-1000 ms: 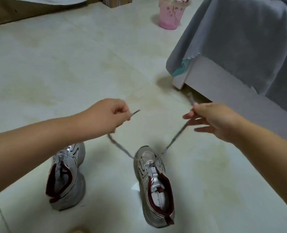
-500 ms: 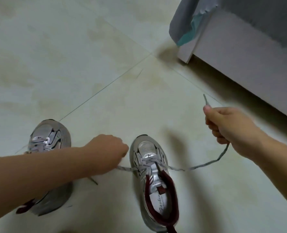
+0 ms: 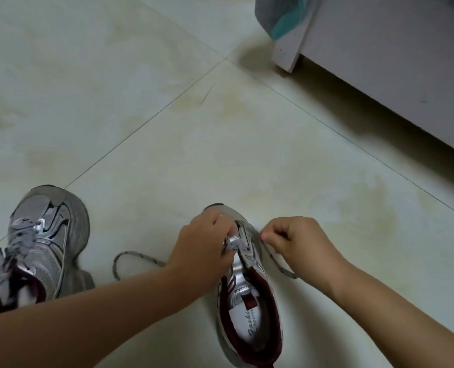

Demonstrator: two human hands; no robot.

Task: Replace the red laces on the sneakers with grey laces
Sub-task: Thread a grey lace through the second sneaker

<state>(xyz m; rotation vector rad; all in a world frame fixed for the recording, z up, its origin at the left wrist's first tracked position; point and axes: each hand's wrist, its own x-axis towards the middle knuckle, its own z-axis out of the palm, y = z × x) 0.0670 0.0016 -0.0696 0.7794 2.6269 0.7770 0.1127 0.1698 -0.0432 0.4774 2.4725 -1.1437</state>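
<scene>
Head view shows both hands at the right sneaker [image 3: 249,301] on the floor. The left hand [image 3: 204,248] pinches the grey lace [image 3: 138,256] at the lower eyelets; the right hand [image 3: 297,240] pinches its other end. Lacing looks barely begun; next, probably, cross the ends upward.

This looks like a room in a home, most likely a bedroom. The floor [image 3: 167,144] is pale glossy tile with thin grout lines and yellowish stains, and a white board-sided furniture base [image 3: 380,75], like a bed frame, stands at the upper right with grey cloth [image 3: 267,11] and a teal fabric edge [image 3: 287,21] hanging over its corner. Two worn silver sneakers, the left one [image 3: 45,240] and the right one [image 3: 247,301], sit directly on the tiles, as in ordinary living space.
</scene>
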